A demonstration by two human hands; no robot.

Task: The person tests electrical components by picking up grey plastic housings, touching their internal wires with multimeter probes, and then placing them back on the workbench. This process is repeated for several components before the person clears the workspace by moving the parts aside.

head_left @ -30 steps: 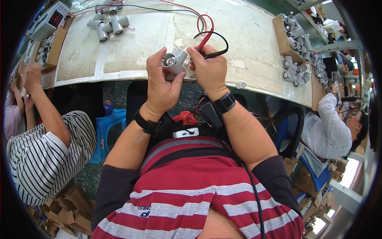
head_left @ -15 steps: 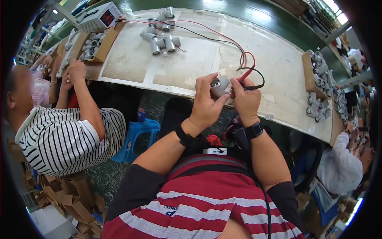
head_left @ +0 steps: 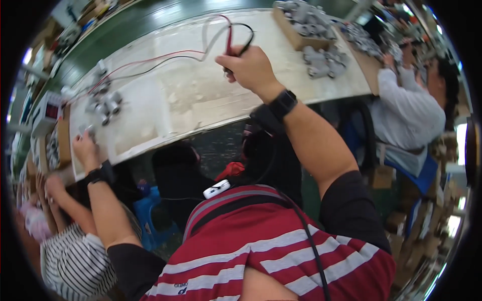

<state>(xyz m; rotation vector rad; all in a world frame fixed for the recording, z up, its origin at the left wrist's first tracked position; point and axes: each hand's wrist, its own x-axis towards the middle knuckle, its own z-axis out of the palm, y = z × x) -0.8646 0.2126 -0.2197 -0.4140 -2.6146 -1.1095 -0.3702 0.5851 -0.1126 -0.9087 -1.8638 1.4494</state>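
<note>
My right hand (head_left: 248,70) is raised over the middle of the table, its fingers closed round a red test probe (head_left: 229,41) and a black test lead (head_left: 248,36). From it, red and black wires run left across the table toward a white box-shaped meter (head_left: 47,113) with a dark display. My left hand (head_left: 86,151) is stretched to the table's left end, beside a cardboard box (head_left: 64,138). Its closed fingers hold a small grey cylindrical fitting (head_left: 89,130), slightly blurred. Close by lies a group of grey fittings (head_left: 105,106).
A cardboard box of grey fittings (head_left: 301,37) stands at the far right, with more loose fittings (head_left: 324,62) before it. A person in a striped shirt (head_left: 75,258) sits at left near a blue stool (head_left: 150,218). Another person in white (head_left: 409,103) works at right.
My hands were together at the table's front edge, with the fitting and the probe. The left has swung far left with the fitting; the right has lifted away with the leads. The view has turned.
</note>
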